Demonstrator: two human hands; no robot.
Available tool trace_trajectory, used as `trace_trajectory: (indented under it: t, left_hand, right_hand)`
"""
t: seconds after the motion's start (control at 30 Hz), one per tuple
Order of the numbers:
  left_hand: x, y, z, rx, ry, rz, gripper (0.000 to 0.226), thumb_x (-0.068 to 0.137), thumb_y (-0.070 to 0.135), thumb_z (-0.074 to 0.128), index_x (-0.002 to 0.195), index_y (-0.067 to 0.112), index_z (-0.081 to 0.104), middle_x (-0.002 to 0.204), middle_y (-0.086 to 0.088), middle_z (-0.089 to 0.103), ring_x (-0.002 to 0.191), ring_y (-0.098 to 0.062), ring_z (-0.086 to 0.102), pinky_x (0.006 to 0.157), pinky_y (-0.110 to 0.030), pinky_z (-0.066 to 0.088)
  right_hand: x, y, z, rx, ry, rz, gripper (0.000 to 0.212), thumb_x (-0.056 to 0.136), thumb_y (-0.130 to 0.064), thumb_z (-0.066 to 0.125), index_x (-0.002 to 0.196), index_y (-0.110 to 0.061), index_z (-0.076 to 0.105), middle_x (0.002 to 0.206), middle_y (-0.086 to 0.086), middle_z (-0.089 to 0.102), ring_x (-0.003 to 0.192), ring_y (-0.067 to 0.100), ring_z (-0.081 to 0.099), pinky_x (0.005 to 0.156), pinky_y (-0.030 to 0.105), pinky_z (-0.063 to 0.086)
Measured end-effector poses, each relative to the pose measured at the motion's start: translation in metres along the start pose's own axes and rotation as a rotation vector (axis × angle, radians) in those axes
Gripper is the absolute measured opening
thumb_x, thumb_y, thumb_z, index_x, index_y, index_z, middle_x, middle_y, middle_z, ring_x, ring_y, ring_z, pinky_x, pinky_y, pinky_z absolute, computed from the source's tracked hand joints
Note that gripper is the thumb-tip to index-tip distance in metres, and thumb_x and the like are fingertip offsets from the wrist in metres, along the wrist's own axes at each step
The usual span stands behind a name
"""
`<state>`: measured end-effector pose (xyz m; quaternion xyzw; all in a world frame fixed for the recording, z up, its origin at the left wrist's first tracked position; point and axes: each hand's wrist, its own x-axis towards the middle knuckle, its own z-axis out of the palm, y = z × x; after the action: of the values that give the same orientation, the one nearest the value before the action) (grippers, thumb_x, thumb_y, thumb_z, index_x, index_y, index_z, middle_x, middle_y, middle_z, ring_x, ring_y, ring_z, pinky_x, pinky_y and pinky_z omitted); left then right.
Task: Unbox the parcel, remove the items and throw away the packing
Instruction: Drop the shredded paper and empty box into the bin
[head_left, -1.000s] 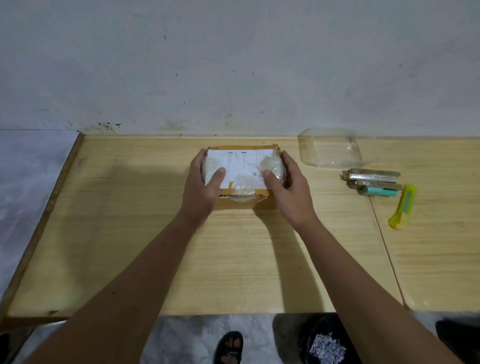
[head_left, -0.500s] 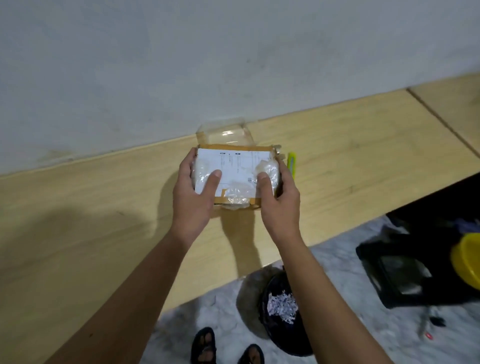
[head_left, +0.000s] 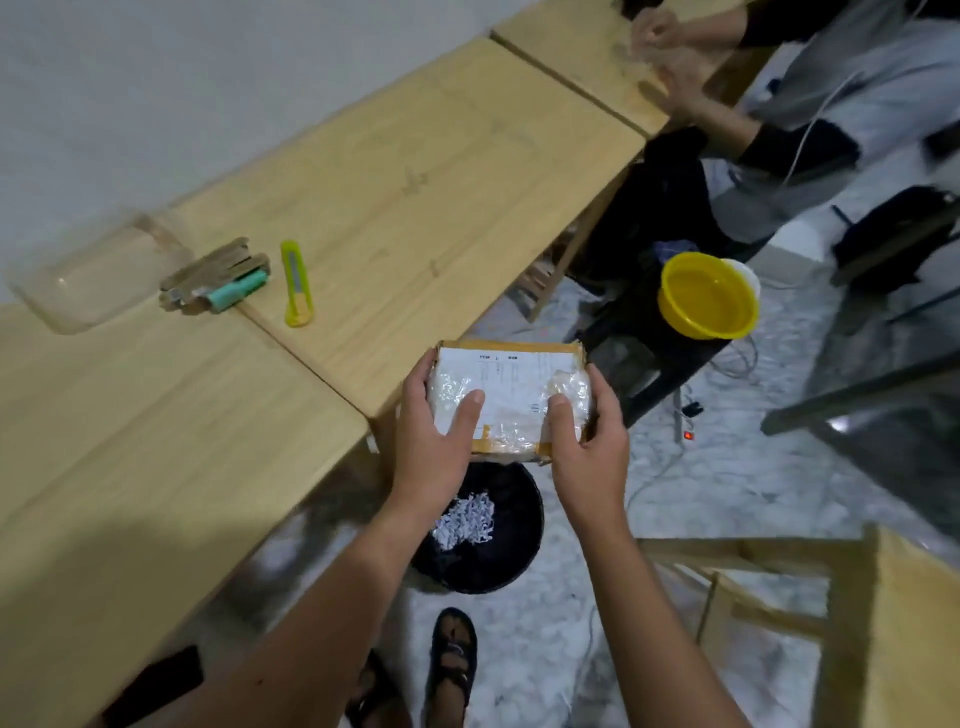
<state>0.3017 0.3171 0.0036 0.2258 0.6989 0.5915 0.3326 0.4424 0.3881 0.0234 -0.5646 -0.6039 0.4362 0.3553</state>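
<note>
A small cardboard parcel (head_left: 514, 387) with a white label and clear tape is held in the air, past the table's front edge. My left hand (head_left: 434, 439) grips its left side and my right hand (head_left: 587, 447) grips its right side, thumbs on top. Directly below it on the floor stands a black bin (head_left: 511, 545) holding shredded white paper (head_left: 467, 522). On the wooden table (head_left: 363, 218) lie a yellow-green box cutter (head_left: 296, 283), a small stack of packets with a teal item (head_left: 218, 283), and a clear plastic container (head_left: 88, 280).
Another person sits at the upper right, hands (head_left: 660, 47) on the adjoining table. A yellow bowl (head_left: 706, 296) rests on a dark stool. Cables run over the marble floor. A wooden frame (head_left: 857, 613) stands at the lower right. My sandalled feet (head_left: 452, 665) are below.
Both hands lifted the parcel off the table and carried it right and toward me, over the bin. The view swung to the right, revealing the other person and the stool.
</note>
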Motion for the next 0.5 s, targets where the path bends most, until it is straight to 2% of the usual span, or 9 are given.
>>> trace_trajectory:
  t: [0.1, 0.2, 0.23, 0.33, 0.43, 0.5]
  left_hand:
    - [-0.018, -0.039, 0.019, 0.041, -0.053, -0.115, 0.062, 0.094, 0.039, 0.073, 0.147, 0.044, 0.042, 0.151, 0.012, 0.053, 0.139, -0.009, 0.052, 0.113, -0.045, 0.049]
    - [-0.028, -0.074, 0.026, 0.075, -0.106, -0.218, 0.063, 0.091, 0.027, 0.078, 0.144, 0.04, 0.047, 0.145, 0.012, 0.057, 0.133, -0.009, 0.057, 0.099, -0.028, 0.057]
    - [-0.03, -0.084, 0.026, 0.085, -0.124, -0.245, 0.065, 0.089, 0.025, 0.081, 0.144, 0.038, 0.049, 0.143, 0.012, 0.059, 0.13, -0.009, 0.059, 0.097, -0.028, 0.058]
    - [-0.032, -0.113, 0.028, 0.106, -0.156, -0.315, 0.075, 0.081, 0.017, 0.088, 0.145, 0.026, 0.051, 0.138, 0.007, 0.065, 0.126, -0.011, 0.064, 0.103, -0.043, 0.057]
    - [-0.037, -0.124, 0.03, 0.132, -0.168, -0.365, 0.078, 0.078, 0.009, 0.089, 0.143, 0.024, 0.05, 0.136, 0.009, 0.063, 0.124, -0.008, 0.063, 0.106, -0.041, 0.054]
    - [-0.039, -0.128, 0.029, 0.185, -0.182, -0.366, 0.088, 0.079, 0.011, 0.089, 0.152, 0.022, 0.041, 0.144, 0.016, 0.051, 0.129, 0.0, 0.053, 0.112, -0.032, 0.045]
  right_hand:
    - [-0.012, 0.05, -0.014, -0.033, 0.029, 0.096, 0.05, 0.1, -0.03, 0.063, 0.148, -0.028, 0.049, 0.143, -0.009, 0.054, 0.133, 0.007, 0.052, 0.112, 0.043, 0.048]
    - [-0.025, 0.093, -0.019, -0.015, 0.025, 0.219, 0.049, 0.098, -0.027, 0.066, 0.145, -0.027, 0.051, 0.141, -0.007, 0.056, 0.13, 0.01, 0.056, 0.108, 0.04, 0.051]
    - [-0.029, 0.106, -0.02, -0.002, 0.015, 0.254, 0.05, 0.097, -0.026, 0.068, 0.144, -0.028, 0.051, 0.14, -0.007, 0.056, 0.129, 0.011, 0.057, 0.107, 0.039, 0.052]
    - [-0.036, 0.134, -0.024, -0.017, -0.025, 0.325, 0.059, 0.092, -0.026, 0.074, 0.146, -0.026, 0.049, 0.142, -0.006, 0.057, 0.129, 0.01, 0.057, 0.108, 0.039, 0.052]
    - [-0.036, 0.146, -0.027, -0.063, -0.105, 0.376, 0.073, 0.09, -0.028, 0.078, 0.153, -0.023, 0.042, 0.152, -0.006, 0.05, 0.136, 0.007, 0.05, 0.111, 0.028, 0.045]
    - [-0.034, 0.152, -0.027, -0.112, -0.15, 0.375, 0.076, 0.09, -0.027, 0.078, 0.155, -0.021, 0.039, 0.156, -0.007, 0.047, 0.138, 0.003, 0.043, 0.112, 0.023, 0.038]
